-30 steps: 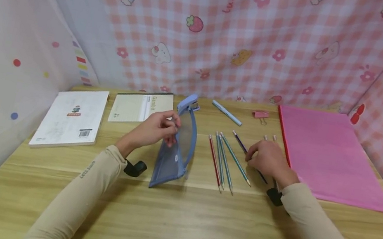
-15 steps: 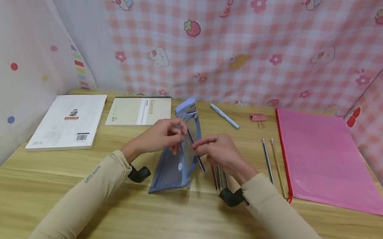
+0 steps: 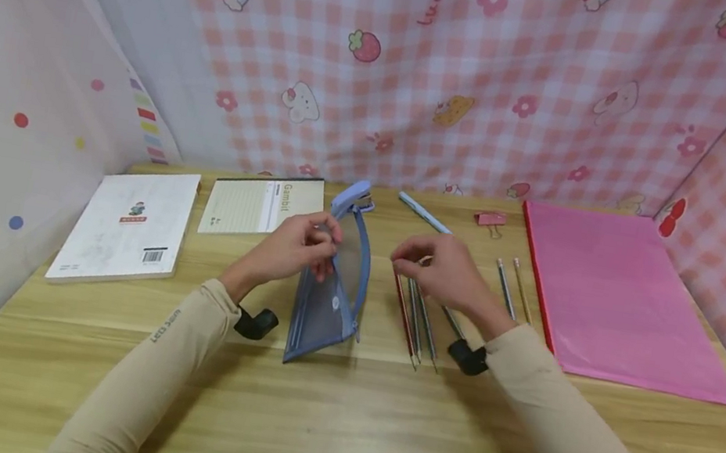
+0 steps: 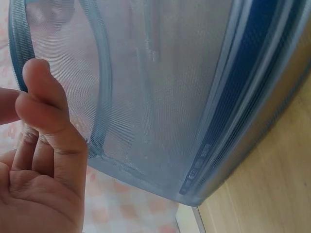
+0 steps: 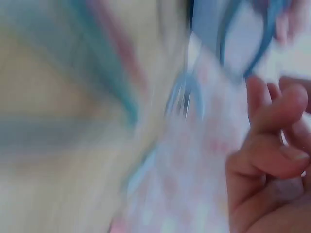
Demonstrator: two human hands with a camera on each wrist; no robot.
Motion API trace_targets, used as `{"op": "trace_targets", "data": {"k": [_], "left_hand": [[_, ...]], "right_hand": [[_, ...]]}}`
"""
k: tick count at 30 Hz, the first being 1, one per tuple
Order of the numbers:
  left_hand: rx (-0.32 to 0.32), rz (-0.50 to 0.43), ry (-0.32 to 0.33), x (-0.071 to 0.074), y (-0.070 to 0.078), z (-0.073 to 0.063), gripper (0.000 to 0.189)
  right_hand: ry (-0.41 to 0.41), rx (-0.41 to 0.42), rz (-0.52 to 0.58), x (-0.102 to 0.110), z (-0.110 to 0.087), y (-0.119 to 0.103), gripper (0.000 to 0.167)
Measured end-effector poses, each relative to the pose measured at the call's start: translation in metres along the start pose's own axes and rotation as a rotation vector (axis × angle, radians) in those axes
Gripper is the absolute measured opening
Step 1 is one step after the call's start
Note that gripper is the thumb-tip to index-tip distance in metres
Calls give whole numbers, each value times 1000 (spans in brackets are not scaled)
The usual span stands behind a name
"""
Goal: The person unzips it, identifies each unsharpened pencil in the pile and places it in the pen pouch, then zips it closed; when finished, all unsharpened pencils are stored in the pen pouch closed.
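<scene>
My left hand (image 3: 295, 249) pinches the edge of a blue mesh pencil case (image 3: 318, 318) and holds it upright on the table, its zipped mouth gaping to the right. In the left wrist view, thumb and forefinger meet at the zipper edge of the mesh (image 4: 131, 141). My right hand (image 3: 443, 272) hovers above a group of pencils, fingers loosely bent around nothing, fingertips near the top of the red pencil (image 3: 407, 321). Several teal pencils (image 3: 429, 332) lie beside it, partly hidden by that hand. The right wrist view is blurred but shows the hand's relaxed fingers (image 5: 277, 126).
A lilac stapler (image 3: 352, 197) lies behind the case, with a light-blue pen (image 3: 421, 210) and a pink binder clip (image 3: 491, 219) farther right. Two more pencils (image 3: 523, 287) lie beside a pink folder (image 3: 629, 300). A white book (image 3: 120, 228) and a notepad (image 3: 252, 205) lie left.
My right hand picked up a dark purple pencil, brought it to the case's mouth, and has moved back right without it. My left hand has kept its hold on the case.
</scene>
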State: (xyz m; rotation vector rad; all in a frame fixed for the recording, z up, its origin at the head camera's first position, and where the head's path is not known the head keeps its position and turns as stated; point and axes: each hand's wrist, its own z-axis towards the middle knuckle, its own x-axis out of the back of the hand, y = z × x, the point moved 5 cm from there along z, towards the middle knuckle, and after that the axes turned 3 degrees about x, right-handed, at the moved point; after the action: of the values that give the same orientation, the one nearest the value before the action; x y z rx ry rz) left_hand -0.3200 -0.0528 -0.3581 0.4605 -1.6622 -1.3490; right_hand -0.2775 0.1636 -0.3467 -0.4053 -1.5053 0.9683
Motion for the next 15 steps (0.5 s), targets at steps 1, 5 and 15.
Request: {"op": "trace_targets", "data": {"k": [1,5,15], "left_hand": [[6,-3,1,1,0,0,11],[14,-8,-7,2,1,0,11],[5,-9,-19,4,-1,-2,10]], "right_hand": [[-12,-11,-14,13,-5,8,15],[-113,-75,-129,60,-31,43,21],[-163,-161,-366,101,-67,106,17]]}}
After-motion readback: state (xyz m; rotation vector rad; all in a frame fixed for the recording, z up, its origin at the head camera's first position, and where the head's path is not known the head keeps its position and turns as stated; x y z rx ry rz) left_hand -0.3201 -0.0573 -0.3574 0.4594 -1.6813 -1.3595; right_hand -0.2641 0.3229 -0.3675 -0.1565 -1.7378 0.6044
